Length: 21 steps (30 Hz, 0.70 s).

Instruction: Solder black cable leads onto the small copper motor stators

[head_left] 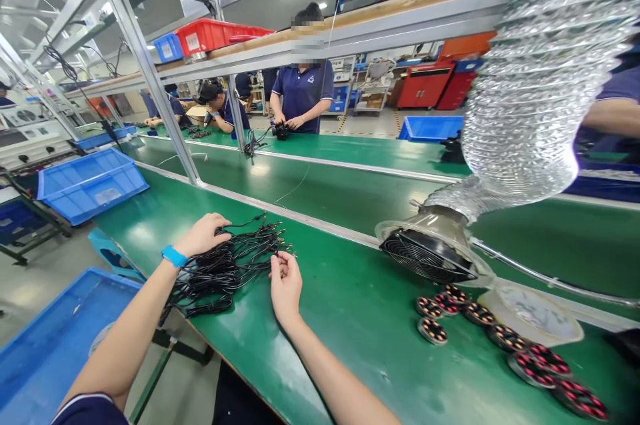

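Cables (215, 271), black, bundled on green counter (350, 298), near its front edge. L hand (207, 235) on top of bundle, fingers loosely bent; can't tell if gripping. R hand (286, 278) at wire-end side, fingers curled narrow, grip unclear. Fan (430, 255) w/ foil duct (535, 91) to the right; round coils (530, 368) nearby.

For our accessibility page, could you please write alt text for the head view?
A person's left hand rests on black cables on a green bench, the right hand near their tips; a fan and round coils sit to the right.
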Available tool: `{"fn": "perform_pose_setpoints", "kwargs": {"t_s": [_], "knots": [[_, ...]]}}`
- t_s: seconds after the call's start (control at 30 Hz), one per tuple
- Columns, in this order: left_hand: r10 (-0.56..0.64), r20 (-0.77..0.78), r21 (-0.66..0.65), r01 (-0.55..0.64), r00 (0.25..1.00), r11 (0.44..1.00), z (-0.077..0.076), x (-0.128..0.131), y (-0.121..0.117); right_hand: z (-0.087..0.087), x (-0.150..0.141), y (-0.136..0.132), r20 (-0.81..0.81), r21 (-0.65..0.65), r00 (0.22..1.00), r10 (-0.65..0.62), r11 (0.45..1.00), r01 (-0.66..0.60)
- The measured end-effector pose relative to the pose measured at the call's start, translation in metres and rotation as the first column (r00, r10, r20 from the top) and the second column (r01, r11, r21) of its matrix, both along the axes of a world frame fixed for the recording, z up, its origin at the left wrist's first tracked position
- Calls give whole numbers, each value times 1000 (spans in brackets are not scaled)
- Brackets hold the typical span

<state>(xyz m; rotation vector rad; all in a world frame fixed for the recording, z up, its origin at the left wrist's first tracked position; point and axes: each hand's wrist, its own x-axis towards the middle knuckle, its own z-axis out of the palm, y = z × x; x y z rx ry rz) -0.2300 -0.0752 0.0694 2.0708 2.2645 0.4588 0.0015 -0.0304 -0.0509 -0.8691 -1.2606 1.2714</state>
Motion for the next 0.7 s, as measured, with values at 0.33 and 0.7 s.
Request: {"fn": "perform_pose_setpoints", "kwargs": {"t_s": [0.33,0.7], "knots": [[168,29,-174,-160,985,972,-41,-45,-14,2,0,2,-10,-32,1000,-2,1000,1],[-152,55,-11,153,987,988,-28,-3,34,4,0,1,-48,-66,999,11,998,-14]]}}
